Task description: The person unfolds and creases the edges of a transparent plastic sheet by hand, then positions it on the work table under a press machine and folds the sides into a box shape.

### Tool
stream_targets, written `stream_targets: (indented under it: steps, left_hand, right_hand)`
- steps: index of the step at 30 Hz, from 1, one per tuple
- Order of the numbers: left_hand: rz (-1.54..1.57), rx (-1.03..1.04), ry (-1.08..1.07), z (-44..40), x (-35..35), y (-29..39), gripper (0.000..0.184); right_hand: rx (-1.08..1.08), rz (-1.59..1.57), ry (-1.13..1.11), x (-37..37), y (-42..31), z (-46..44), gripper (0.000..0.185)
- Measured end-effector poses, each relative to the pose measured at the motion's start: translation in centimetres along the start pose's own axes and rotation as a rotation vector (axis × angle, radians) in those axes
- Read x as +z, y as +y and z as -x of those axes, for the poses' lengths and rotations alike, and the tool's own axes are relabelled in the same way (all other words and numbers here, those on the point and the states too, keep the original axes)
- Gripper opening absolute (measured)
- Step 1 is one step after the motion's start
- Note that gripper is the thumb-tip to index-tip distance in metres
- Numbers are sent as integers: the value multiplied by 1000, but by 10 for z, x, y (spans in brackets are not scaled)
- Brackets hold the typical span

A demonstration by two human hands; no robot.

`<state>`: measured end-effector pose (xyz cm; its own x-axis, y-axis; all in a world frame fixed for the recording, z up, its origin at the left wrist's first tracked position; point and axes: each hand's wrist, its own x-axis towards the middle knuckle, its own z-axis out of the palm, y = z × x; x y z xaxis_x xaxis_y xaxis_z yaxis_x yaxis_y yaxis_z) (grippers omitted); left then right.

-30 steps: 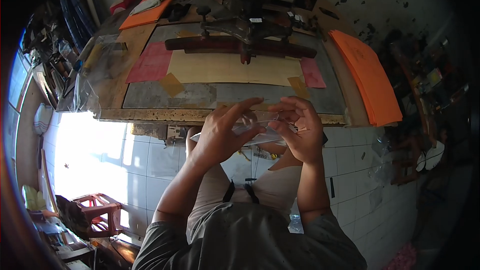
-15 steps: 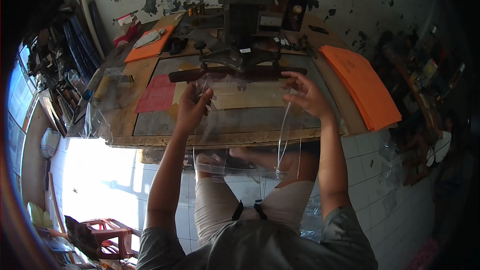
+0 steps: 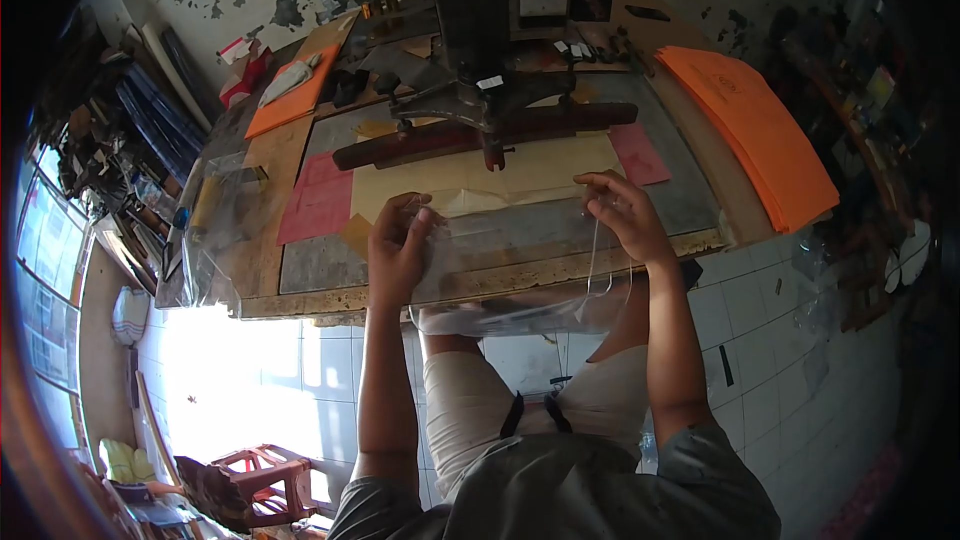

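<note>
A clear plastic sheet [image 3: 505, 318] is stretched between my two hands and hangs over the front edge of the table toward my lap. My left hand [image 3: 402, 250] pinches its left upper corner between thumb and fingers. At the opposite corner, my right hand [image 3: 628, 218] has its fingers curled and grips the sheet, with a bright fold hanging below. Just beyond the hands lies a cream sheet [image 3: 400, 180] with pink pieces [image 3: 318, 198] at its sides. Over it stands a dark press-like machine [image 3: 490, 105] with a long reddish-brown bar [image 3: 385, 152].
Orange sheets [image 3: 755, 130] are stacked on the right side of the table [image 3: 265, 275]. On the left are another orange sheet [image 3: 285, 105] with a grey cloth and some clear plastic [image 3: 215, 240]. A red stool [image 3: 265, 480] stands on the floor at lower left.
My view has shifted, and both hands now sit lower relative to the machine, nearer the table's front edge. The plastic's lower end hangs higher in view. Both hands keep their grip.
</note>
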<state>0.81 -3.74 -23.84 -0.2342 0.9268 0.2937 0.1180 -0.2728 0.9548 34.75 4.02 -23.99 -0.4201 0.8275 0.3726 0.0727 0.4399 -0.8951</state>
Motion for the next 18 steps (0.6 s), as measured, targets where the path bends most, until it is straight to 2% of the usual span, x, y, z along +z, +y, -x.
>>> stream_targets:
  steps: [1,4,9,12,18]
  left_hand:
    - [15,45,30,-2,-1,-8,24]
    - [27,34,-34,-1,-7,-15,25]
    - [-83,-4,-22,0,-7,-12,23]
    - [-94,24,0,-1,-3,-14,24]
    - [-186,73,41,0,-3,-10,28]
  right_hand:
    - [-4,15,1,0,-2,0,36]
    - [-26,45,-12,3,-3,0,32]
    - [-31,86,-17,0,-2,1,24]
    - [24,11,63,4,-3,2,19]
    - [-53,38,153,7,2,0,16]
